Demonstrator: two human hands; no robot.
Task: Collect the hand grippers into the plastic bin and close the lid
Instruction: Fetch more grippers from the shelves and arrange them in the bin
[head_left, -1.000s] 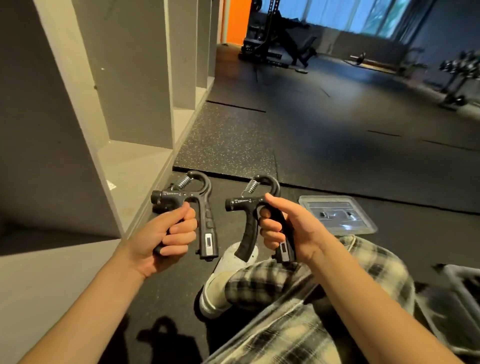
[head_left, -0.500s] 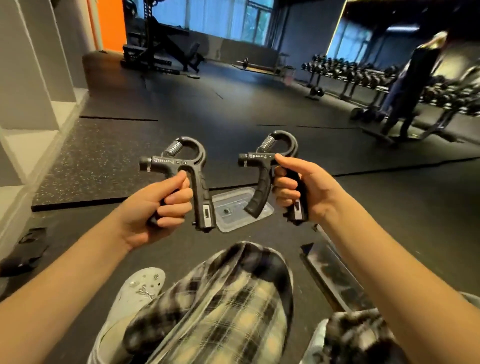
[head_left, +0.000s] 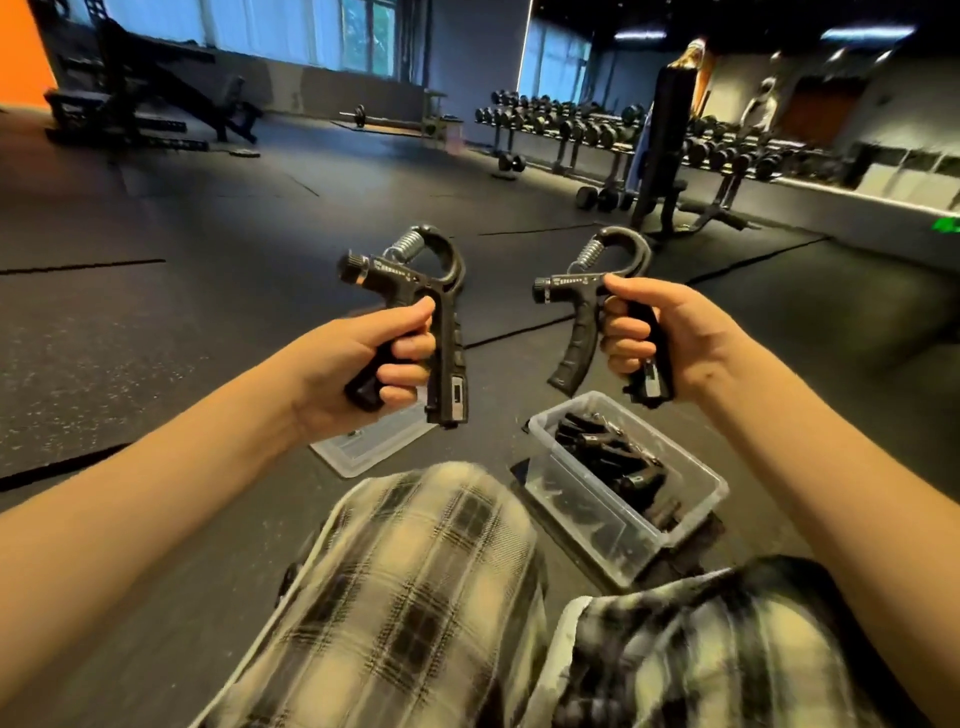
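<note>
**Both hands gripping hand grippers in the air**

The left hand (head_left: 358, 364) is curling its fingers (head_left: 405, 345) round one handle of a hand gripper (head_left: 441, 291). The right hand (head_left: 670, 338) is grasping a second hand gripper (head_left: 582, 312) likewise. The plastic bin (head_left: 623, 545) is sitting on the floor holding other grippers (head_left: 618, 457), its lid (head_left: 363, 452) lying beside it.

The lid (head_left: 363, 449), at 9 o'clock from the bin (head_left: 592, 525), is half hidden behind the left hand (head_left: 358, 364). The grippers (head_left: 618, 467) in the bin are a dark heap, too jumbled to count. The legs (head_left: 415, 597) at 6 o'clock are blurry.
</note>
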